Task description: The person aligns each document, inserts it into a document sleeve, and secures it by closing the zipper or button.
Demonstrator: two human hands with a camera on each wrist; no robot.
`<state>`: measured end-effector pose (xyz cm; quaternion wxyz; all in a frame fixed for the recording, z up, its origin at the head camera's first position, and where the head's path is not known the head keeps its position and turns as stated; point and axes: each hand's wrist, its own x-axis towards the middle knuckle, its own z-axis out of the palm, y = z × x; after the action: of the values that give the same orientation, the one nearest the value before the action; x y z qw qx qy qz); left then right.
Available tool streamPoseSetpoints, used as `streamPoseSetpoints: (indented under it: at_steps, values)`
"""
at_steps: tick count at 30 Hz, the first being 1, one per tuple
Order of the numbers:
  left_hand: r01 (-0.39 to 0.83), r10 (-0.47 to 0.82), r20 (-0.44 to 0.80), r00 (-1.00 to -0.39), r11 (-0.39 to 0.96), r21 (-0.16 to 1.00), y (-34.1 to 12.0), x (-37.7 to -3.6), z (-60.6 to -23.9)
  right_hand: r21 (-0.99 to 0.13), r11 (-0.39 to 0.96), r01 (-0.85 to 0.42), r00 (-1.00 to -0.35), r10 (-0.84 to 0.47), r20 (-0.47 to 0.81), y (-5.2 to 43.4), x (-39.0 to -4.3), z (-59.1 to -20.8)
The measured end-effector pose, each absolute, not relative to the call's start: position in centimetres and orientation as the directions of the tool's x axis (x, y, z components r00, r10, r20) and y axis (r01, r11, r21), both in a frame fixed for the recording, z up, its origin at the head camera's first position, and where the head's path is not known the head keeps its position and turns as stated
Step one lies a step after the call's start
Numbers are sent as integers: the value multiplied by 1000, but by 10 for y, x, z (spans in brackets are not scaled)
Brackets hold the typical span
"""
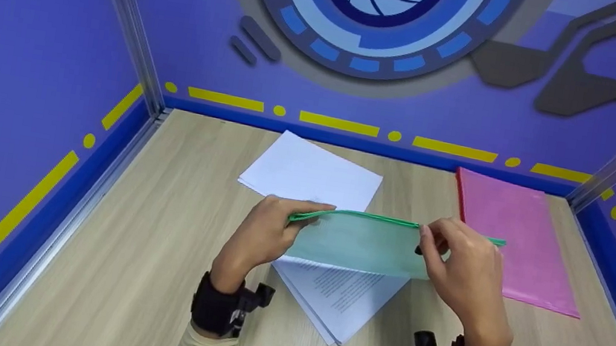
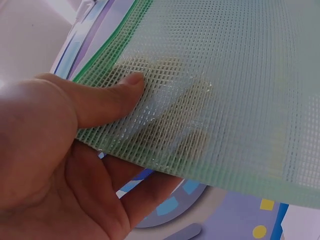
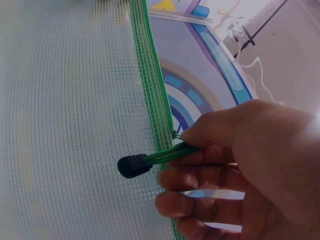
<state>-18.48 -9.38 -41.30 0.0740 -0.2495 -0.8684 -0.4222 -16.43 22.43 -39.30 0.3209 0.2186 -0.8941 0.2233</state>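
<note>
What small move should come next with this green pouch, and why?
Probably slide the zipper pull along the top edge toward the left hand. The right hand already pinches it, the left pinches the green pouch corner, and papers lie below.

green mesh zipper pouch (image 1: 361,243) held upright above printed papers (image 1: 340,303).

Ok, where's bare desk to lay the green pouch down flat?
Bare desk lies left of the left hand, up to the blue side wall, and along the near edge between the printed stack and the pink folder. The middle is crowded: white sheets, the stack, and the mesh zip pouch.
</note>
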Motion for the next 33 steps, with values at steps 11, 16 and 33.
streamPoseSetpoints:
  at_steps: [11,16,33]
  values:
    - [474,315,354,-880,563,677,-95,-185,-414,-236,804,-546,-673,-253,695,227,-166,-393]
    - [468,263,391,-882,581,665,-104,-186,-414,-228,808,-543,-665,-248,704,230,-166,-392]
    - [451,175,439,-881,589,671,-111,-187,-414,-249,817,-520,-689,-229,688,233,-166,-392]
